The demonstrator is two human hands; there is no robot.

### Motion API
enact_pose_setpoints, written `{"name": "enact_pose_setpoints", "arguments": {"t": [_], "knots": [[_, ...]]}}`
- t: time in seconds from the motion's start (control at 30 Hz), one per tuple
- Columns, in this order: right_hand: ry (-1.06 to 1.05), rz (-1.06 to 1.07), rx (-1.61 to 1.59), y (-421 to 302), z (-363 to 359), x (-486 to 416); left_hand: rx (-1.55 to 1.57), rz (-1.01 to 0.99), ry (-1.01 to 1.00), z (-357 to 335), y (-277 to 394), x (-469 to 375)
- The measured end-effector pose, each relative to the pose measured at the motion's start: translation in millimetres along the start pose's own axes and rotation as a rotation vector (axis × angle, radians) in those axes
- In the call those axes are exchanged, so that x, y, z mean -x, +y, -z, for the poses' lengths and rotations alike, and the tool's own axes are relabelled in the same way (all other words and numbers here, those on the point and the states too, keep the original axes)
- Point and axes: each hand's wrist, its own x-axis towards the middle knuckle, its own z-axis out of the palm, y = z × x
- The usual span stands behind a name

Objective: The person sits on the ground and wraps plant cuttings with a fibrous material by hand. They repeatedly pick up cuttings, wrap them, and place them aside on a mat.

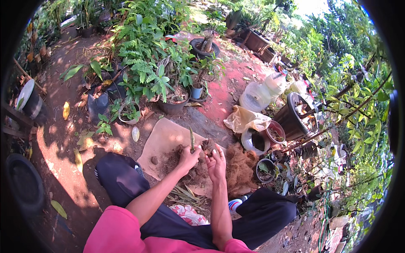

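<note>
My left hand pinches a short, pointed green leaf cutting that stands upright above the fingers. Just beside it, my right hand is turned palm up, its fingertips around a brown clump of soil or fibre. Whether the cutting joins this clump is unclear. Under both hands a brown sheet lies on the ground, bearing a heap of dark loose soil and a small round lump. A pile of reddish-brown coir fibre sits at its right side.
Potted plants stand beyond the sheet. To the right are a plastic bag, a clear plastic container, a large black pot and a small pot. Thin branches reach in from the right. Dry leaf strips lie near my legs.
</note>
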Motion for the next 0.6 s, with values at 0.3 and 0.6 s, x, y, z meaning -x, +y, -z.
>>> {"name": "enact_pose_setpoints", "arguments": {"t": [0.3,0.6], "knots": [[-0.048,0.006,-0.036,-6.0,-6.4,3.9,0.132,0.112,-0.098,-2.5,2.6,2.7],[0.029,0.066,-0.101,-5.6,1.8,-0.6,-0.100,-0.047,-0.178,-3.6,-1.9,9.0]]}}
